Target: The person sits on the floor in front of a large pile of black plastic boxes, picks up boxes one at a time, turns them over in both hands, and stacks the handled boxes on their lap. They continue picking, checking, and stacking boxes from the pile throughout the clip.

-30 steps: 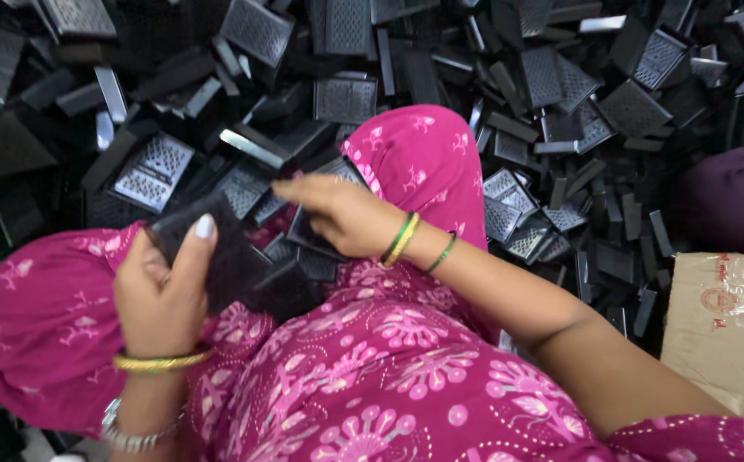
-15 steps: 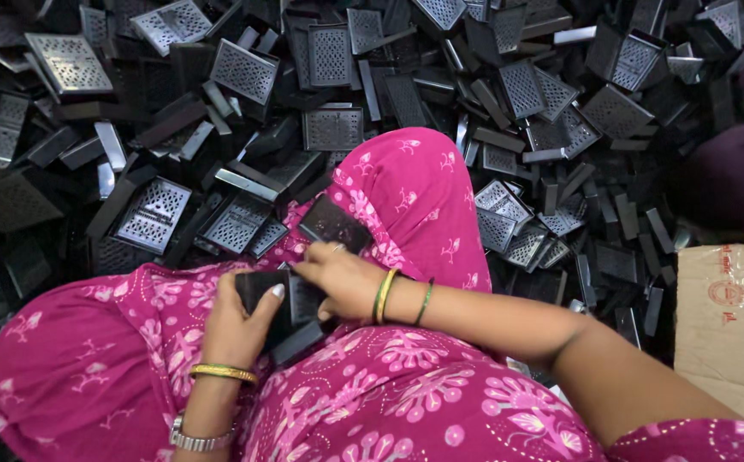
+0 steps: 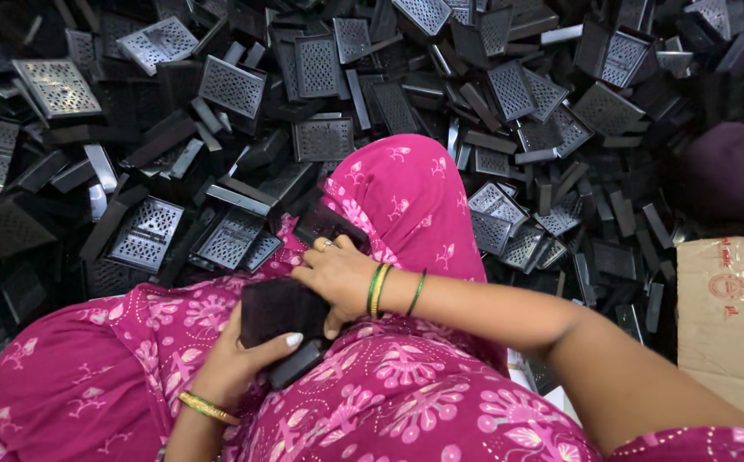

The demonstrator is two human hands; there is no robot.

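My left hand (image 3: 248,355) holds a stack of black rectangular plastic parts (image 3: 279,315) on my lap, thumb across the lower edge. My right hand (image 3: 335,274), with green and gold bangles at the wrist, rests on top of the same stack, fingers curled over its upper edge. Another black perforated part (image 3: 331,224) lies just beyond my right fingers against my raised knee. My lap and knees are covered in pink floral cloth (image 3: 406,205).
A large heap of black perforated plastic trays (image 3: 235,85) fills the floor ahead and to both sides. A brown cardboard box (image 3: 731,316) stands at the right. A dark purple cloth shape (image 3: 731,171) lies at the far right.
Both hands have drawn closer to my body and come together. The left hand has lowered the stack onto my lap, and the right hand has settled on top of it.
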